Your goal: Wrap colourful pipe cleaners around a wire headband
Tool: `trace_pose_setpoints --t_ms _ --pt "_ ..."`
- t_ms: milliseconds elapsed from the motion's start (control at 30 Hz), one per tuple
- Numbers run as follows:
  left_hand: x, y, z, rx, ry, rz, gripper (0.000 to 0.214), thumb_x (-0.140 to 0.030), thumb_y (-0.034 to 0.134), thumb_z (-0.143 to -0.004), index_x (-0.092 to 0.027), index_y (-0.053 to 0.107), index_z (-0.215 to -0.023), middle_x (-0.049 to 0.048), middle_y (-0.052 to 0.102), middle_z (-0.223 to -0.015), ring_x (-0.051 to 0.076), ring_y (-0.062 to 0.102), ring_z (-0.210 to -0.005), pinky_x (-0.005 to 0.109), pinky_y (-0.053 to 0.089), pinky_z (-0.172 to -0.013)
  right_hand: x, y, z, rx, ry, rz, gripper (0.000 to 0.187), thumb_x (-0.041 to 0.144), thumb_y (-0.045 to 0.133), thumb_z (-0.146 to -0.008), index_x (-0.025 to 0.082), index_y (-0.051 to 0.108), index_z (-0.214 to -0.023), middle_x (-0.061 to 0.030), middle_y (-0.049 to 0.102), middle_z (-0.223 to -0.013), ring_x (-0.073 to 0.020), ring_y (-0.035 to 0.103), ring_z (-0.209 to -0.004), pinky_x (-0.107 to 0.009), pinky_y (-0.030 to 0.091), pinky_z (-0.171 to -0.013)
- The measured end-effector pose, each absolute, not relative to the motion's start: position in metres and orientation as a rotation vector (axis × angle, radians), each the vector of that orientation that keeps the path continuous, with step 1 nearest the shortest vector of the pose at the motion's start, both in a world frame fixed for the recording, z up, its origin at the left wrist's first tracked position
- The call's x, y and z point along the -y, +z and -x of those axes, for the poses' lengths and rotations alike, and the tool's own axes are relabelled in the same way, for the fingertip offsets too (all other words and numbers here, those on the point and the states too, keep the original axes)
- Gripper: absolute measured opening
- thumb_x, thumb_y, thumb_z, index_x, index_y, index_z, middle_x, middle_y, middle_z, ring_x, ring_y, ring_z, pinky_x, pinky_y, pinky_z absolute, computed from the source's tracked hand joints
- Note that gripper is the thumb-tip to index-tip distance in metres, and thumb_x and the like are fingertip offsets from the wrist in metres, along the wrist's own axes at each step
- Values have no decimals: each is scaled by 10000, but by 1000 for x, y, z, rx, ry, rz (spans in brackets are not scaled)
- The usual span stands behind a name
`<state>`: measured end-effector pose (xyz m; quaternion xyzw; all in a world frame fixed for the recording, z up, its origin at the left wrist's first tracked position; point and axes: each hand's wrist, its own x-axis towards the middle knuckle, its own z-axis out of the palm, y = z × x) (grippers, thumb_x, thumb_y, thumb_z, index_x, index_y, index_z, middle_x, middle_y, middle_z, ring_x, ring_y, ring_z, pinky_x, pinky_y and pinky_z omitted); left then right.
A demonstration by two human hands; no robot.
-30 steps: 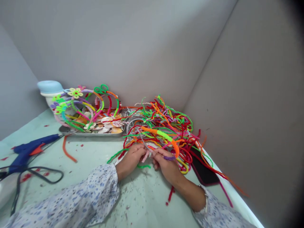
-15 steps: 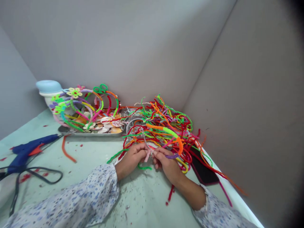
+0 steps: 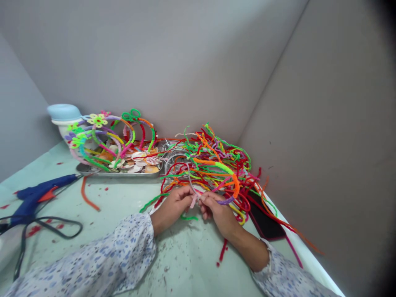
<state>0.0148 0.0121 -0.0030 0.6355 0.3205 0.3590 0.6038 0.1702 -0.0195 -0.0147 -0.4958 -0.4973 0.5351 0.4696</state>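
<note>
Between my hands is a headband (image 3: 236,185) partly wrapped in orange, lime and purple pipe cleaner, with a bare grey stretch curving up from my fingers. My right hand (image 3: 216,208) pinches it just past the purple wrap. My left hand (image 3: 176,203) is closed on a pale pink pipe cleaner (image 3: 193,201), which lies against the band and whose short end hangs below the fingertips. The two sets of fingertips almost meet. Behind them spreads a tangled heap of coloured pipe cleaners (image 3: 216,144), and a green piece (image 3: 188,218) lies under my hands.
Finished headbands (image 3: 133,132) stand in a metal tray (image 3: 123,175) of shells at the back left. A blue glue gun (image 3: 31,200) with its cord (image 3: 58,235) lies left. A white bottle with a blue lid (image 3: 64,113) stands behind. A dark phone (image 3: 266,220) lies right.
The headband has shifted slightly to the right and its bare end now stands a little more upright. Both hands keep nearly the same place, still pinching.
</note>
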Motion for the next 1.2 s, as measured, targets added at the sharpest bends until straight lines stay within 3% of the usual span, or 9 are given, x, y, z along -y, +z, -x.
trace_pose_setpoints --t_ms 300,533,733,933,1200 --pt "-14 -8 -16 -725 841 -1435 171 -293 544 -796 -136 547 -728 -36 462 -605 75 375 -524 202 289 -489 19 -13 -170 1237 1343 1208 208 319 489 -775 157 552 -662 39 500 -516 -73 454 -414 -198 342 -426" --pt "-14 -5 -17 -668 918 -1354 102 -231 595 -764 -146 572 -816 -23 550 -647 81 465 -566 198 340 -536 19 -14 -170 1212 1387 1183 205 306 499 -779 160 556 -647 40 505 -509 -66 442 -406 -185 333 -414" --pt "-12 3 -16 -678 898 -1291 130 -247 628 -747 -122 598 -769 -12 568 -614 78 482 -525 201 362 -521 17 -19 -172 1116 1420 1152 200 319 523 -754 156 569 -648 35 519 -515 -63 448 -404 -177 330 -403" --pt "-13 0 -15 -646 908 -1314 145 -248 623 -761 -130 638 -845 25 638 -729 112 555 -646 227 418 -625 16 -21 -174 1119 1432 1100 190 294 510 -766 155 571 -653 37 517 -512 -61 445 -400 -178 334 -402" --pt "-14 1 -16 -700 879 -1318 122 -246 647 -731 -141 684 -782 18 657 -748 114 547 -675 222 406 -651 15 -25 -176 1102 1448 1065 196 282 495 -787 154 584 -668 30 522 -533 -61 446 -413 -183 318 -407"
